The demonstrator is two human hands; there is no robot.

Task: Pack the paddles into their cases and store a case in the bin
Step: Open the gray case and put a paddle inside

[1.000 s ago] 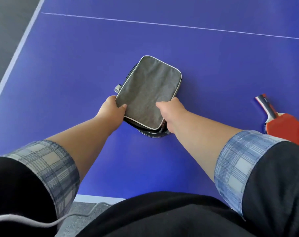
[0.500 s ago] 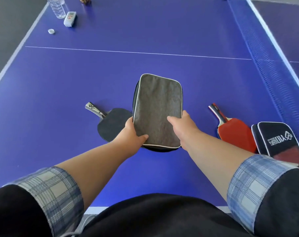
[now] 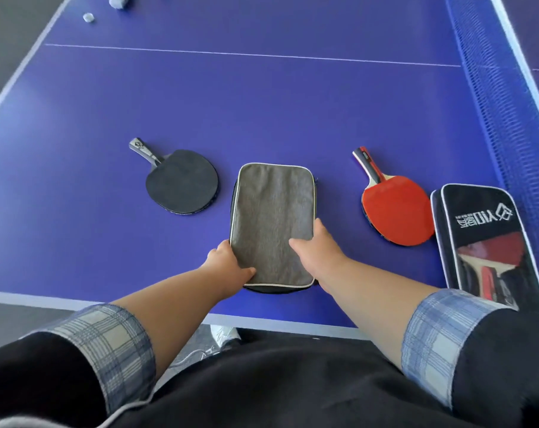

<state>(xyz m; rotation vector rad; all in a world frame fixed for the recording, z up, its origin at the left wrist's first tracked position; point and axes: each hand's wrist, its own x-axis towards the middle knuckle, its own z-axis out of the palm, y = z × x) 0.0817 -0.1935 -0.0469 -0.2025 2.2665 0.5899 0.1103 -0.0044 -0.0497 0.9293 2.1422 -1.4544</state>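
A grey fabric paddle case [image 3: 273,217] with pale piping lies flat on the blue table, near the front edge. My left hand [image 3: 228,267] grips its near left corner, thumb on top. My right hand [image 3: 319,254] holds its near right edge. A black paddle [image 3: 181,180] lies to the left of the case, handle pointing far left. A red paddle [image 3: 396,208] lies to the right. Beside that, a black case [image 3: 487,242] with a clear window and white logo shows paddles inside.
The blue net [image 3: 496,97] runs along the right side of the table [image 3: 262,103]. A bottle cap [image 3: 88,17] and a small pale object [image 3: 118,0] sit at the far left corner. The table's front edge is just below my hands. No bin is in view.
The grey case has come off the black paddle it covered and shifted right, between the two paddles. Both hands stayed on it. The view widened to show the second case.
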